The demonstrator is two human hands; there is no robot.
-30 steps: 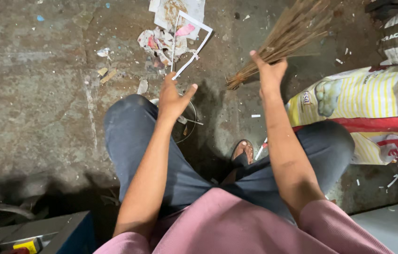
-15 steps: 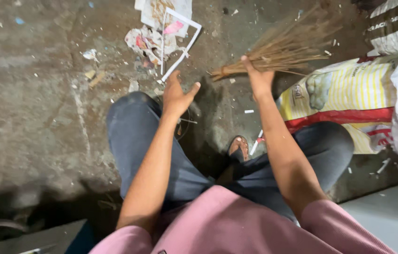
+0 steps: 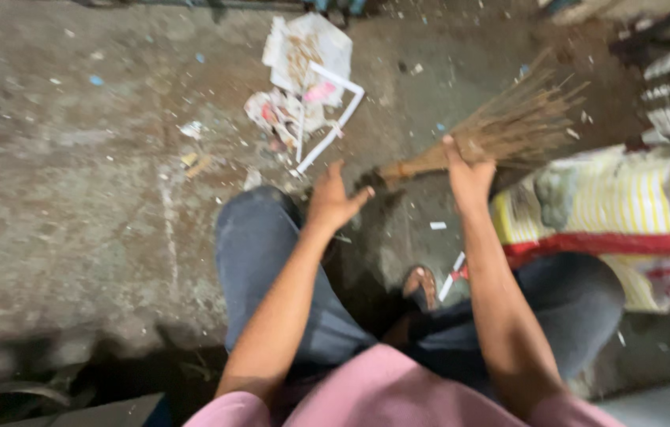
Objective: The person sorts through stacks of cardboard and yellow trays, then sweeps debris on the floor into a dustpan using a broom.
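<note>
At the far left the bare concrete floor [image 3: 74,198] is stained and dotted with small bits of debris. Toward 12 o'clock from the person lies a heap of litter [image 3: 303,87]: crumpled paper, pinkish scraps and a white angled strip, resting on the floor just beyond the knee. The left knee [image 3: 260,245], in dark trousers, is bent up toward 11 o'clock. Above it the left hand [image 3: 333,202] hovers with fingers spread apart, holding nothing; it sits just beside the bound end of the broom, at about 9 o'clock from that end, and whether it touches it cannot be told through the blur. The broom [image 3: 509,130], a bundle of thin brown sticks, lies slanted low over the floor, its tied end pointing toward 8 o'clock and its loose bristles fanning toward 2 o'clock. The right hand [image 3: 469,170] is on the broom near its tied end, fingers curled over the sticks, seemingly clamped on them. Below, at 6 o'clock from the broom, a sandalled foot [image 3: 422,285] shows between the legs. To the right, at 3 o'clock, a yellow-and-white striped sack [image 3: 612,209] with a red band lies beside the right knee
</note>
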